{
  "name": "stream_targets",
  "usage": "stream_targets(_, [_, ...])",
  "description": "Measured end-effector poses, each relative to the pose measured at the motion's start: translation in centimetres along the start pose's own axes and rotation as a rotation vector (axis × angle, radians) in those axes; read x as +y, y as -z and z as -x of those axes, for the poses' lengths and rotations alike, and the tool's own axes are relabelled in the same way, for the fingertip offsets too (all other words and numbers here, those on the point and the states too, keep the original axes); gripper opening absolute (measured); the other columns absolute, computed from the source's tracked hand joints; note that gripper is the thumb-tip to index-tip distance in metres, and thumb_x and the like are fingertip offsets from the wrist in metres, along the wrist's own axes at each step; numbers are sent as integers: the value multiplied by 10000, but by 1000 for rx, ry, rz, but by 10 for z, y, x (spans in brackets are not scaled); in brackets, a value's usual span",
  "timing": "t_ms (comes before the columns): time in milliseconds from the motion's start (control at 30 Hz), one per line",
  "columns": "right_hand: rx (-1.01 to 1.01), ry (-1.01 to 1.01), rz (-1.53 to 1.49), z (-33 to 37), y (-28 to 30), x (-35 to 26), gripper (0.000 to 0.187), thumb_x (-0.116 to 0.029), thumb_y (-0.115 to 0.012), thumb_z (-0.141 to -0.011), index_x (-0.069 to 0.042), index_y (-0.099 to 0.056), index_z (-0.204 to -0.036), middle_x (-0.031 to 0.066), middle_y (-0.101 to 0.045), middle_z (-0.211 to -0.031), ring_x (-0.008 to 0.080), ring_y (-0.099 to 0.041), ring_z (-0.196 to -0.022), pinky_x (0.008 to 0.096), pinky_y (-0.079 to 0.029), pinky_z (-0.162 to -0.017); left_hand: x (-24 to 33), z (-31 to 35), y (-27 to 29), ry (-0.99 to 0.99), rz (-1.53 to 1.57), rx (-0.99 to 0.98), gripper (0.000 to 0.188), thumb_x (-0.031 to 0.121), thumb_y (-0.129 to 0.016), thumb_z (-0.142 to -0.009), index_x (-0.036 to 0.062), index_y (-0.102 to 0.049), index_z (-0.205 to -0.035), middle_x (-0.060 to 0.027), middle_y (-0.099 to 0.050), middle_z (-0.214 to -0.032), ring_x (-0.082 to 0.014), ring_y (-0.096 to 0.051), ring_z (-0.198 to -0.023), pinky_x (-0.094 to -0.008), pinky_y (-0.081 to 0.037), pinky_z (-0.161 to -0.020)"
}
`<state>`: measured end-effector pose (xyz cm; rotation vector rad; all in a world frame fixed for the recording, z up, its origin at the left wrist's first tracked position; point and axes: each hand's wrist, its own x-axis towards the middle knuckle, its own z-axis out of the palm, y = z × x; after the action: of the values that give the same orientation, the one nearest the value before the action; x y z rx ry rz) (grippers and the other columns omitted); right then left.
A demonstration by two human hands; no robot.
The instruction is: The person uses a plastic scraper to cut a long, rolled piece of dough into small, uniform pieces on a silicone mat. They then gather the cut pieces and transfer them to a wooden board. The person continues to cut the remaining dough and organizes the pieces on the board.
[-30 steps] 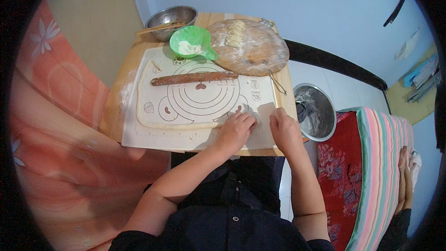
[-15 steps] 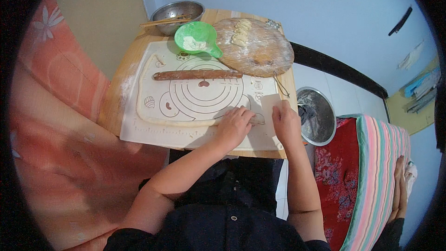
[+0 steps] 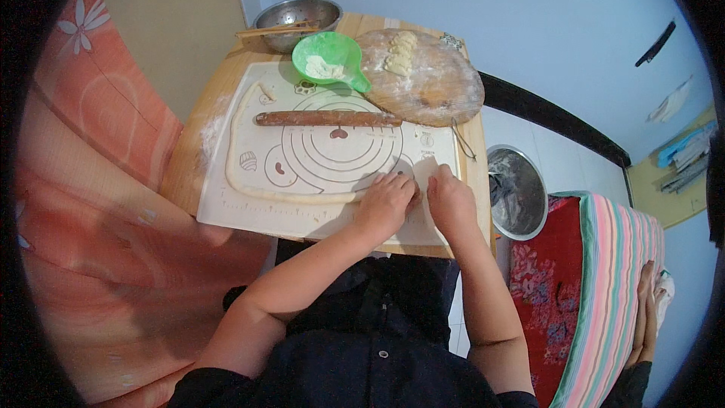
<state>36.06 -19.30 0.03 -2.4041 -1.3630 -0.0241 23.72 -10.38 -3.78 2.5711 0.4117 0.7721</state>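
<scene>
A long pale dough rope [image 3: 302, 198] curves down the left side of the printed white mat [image 3: 249, 219] and along its near edge. My left hand [image 3: 387, 200] is closed over the rope's right end, the fingertips bent down onto it. Close on its right, my right hand [image 3: 451, 200] grips a flat white dough scraper [image 3: 423, 174], tilted beside the left fingers. Fingers and scraper hide the very end of the dough. A floury wooden rolling pin [image 3: 325, 119] lies across the mat beyond both hands.
Behind the mat are a green scoop bowl [image 3: 308, 49] with flour, a steel bowl [image 3: 283, 13] with chopsticks across it, and a round wooden board [image 3: 445, 87] bearing dough pieces [image 3: 400, 53]. Past the table's right edge sits another steel basin [image 3: 532, 200].
My right hand has moved left with the scraper, closing the gap to my left hand. The left hand stays on the rope's end. The whole view has shifted slightly.
</scene>
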Motion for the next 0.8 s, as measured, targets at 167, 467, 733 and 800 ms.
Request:
stream_targets(167, [124,-48,-48,-15,-6,3,164,-182,-527,-917,-22,-490,-909,257,-631,-730,445,-625,-705,531,-495,-633,0,7,1,63,-74,150,129,134,-635,-817,71,-594,-921,-73,-579,-989,-268,-547,-981,-401,-393,-876])
stream_targets(467, [134,63,-104,13,26,-9,172,-184,-552,-916,-25,-487,-903,250,-621,-709,446,-615,-671,540,-481,-601,-2,20,8,42,-57,58,120,123,-658,-799,72,-600,-891,-66,-599,-973,-254,-552,-964,-384,-389,-879])
stream_targets(733, [22,80,-35,12,8,-6,185,-189,-534,-924,-20,-462,-901,255,-620,-711,445,-620,-666,536,-491,-597,-1,20,5,-11,-46,73,98,88,-629,-773,83,-578,-857,-57,-566,-912,-243,-527,-945,-365,-376,-876])
stream_targets(800, [5,44,-27,8,5,-8,185,-190,-528,-927,-20,-459,-902,255,-623,-715,442,-624,-673,536,-492,-601,-1,20,6,-4,-50,61,117,92,-638,-771,77,-586,-875,-64,-575,-941,-249,-531,-963,-373,-378,-888])
